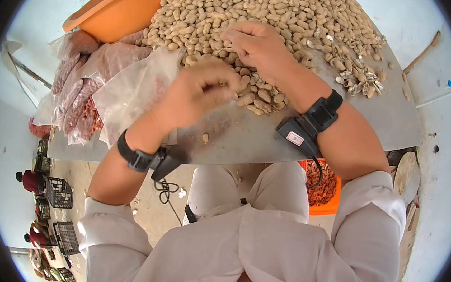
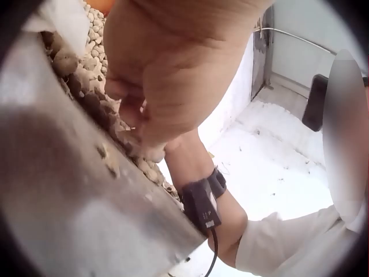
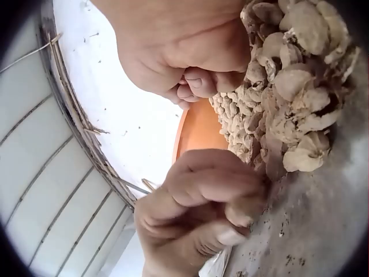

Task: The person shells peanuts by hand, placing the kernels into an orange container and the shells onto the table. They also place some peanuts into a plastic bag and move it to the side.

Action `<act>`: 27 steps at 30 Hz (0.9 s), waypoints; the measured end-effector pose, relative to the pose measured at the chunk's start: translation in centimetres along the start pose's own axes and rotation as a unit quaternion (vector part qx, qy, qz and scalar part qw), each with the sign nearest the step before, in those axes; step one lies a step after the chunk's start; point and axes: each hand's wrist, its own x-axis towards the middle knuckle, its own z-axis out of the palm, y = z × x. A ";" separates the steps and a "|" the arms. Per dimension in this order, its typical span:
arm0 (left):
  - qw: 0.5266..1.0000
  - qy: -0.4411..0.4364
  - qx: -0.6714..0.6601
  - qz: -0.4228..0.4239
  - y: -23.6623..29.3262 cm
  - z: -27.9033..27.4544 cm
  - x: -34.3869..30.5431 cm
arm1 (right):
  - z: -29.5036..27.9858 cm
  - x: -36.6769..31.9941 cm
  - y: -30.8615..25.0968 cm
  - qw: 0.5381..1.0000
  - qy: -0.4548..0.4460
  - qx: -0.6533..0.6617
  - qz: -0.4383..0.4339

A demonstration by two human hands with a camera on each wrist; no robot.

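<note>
Shelling or picking through the peanut pile is my best guess at the step I'm on; it's heaped over the far part of the bench. My left grip is at the pile's near left side, fingers bent in toward the thumb but blurry, so I can't tell if I'm pinching anything. My right grip is over the pile itself, fingers curled, and I can't tell what's in there either. I'd say the next move calls for a light pinch that doesn't drag the rest along.

Room-wise: left of the pile it's tight, with filled plastic bags, an orange tub against its far left side and a clear plastic sheet just beside my left grip. On my side of the pile there's a mostly bare strip with one loose bit, then the front edge. Right of the pile, broken shells lie close, with some bare bench past them.
</note>
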 end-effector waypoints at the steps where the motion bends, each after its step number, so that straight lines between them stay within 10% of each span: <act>1: 0.992 0.060 -0.099 -0.057 -0.2 -0.3 0.4 | 0.1 0.0 0.0 1.000 -0.005 0.018 0.001; 3: 0.927 0.177 -0.288 -0.162 -0.8 -0.9 1.8 | 0.4 0.0 0.0 0.999 -0.014 0.052 0.000; 8: 0.817 0.241 -0.519 -0.067 -3.9 0.2 3.5 | 0.4 -0.3 -0.1 0.992 -0.058 0.110 -0.012; 20: 0.823 0.210 -0.522 -0.073 -4.1 0.7 2.6 | 0.5 -0.1 -0.2 0.995 0.028 -0.094 -0.027; 27: 0.794 0.354 -0.492 -0.040 -6.1 -1.0 2.5 | -0.1 0.6 1.3 0.983 0.058 -0.145 -0.100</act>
